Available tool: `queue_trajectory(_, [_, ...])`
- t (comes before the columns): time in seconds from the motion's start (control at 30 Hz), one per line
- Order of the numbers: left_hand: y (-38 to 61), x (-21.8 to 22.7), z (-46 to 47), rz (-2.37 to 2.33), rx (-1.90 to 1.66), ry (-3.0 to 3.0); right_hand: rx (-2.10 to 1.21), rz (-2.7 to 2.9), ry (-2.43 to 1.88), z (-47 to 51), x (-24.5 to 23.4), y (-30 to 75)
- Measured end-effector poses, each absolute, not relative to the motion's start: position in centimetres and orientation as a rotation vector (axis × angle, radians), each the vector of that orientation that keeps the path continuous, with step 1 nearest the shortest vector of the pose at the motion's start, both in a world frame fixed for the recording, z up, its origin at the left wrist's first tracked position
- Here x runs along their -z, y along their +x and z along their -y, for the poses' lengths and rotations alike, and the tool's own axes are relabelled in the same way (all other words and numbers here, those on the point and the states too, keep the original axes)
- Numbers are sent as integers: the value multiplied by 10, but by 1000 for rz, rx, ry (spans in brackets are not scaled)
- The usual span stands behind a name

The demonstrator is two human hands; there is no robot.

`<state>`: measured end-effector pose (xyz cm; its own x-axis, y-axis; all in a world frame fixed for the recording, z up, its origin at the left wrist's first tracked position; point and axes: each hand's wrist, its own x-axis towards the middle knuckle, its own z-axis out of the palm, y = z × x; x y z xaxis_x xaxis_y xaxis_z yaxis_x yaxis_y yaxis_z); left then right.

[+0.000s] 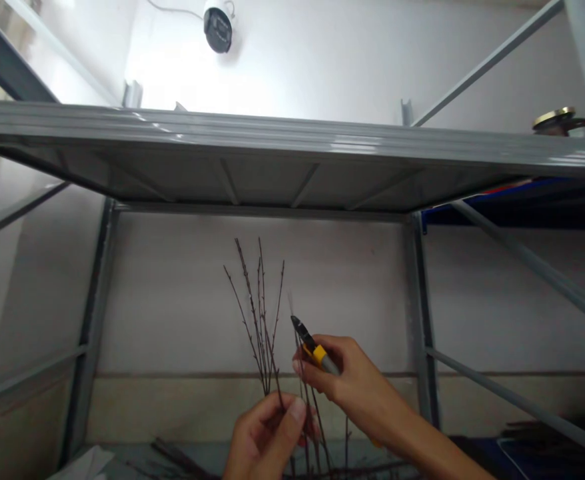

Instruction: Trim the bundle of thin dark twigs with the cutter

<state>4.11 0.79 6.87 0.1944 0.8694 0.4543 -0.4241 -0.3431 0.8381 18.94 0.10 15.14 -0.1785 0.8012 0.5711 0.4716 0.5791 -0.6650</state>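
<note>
At the bottom middle, my left hand (271, 432) pinches a bunch of thin dark twigs (261, 327) dotted with small buds; their tips fan upward. To its right, my right hand (345, 373) is closed around pliers or cutters (308, 339) with dark jaws and yellow-and-grey handles. The tool points up and to the left. A few more thin stems run down past the right fingers toward the left hand; whether the right fingers also grip them I cannot tell. Below the hands the lower stem ends are partly hidden.
A grey metal shelf (282, 137) spans the view above the hands, with uprights (425, 320) on both sides. More dark twigs (177, 457) lie on the lower surface. Round metal-topped items (555, 120) stand at the upper right. A camera (217, 28) hangs on the wall.
</note>
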Motion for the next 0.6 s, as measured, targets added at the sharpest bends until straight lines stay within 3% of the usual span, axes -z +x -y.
queue_trajectory(0.6, [42,-73,-7,-241,-1343,1258,-372,1851,-1060,-1,-151,187])
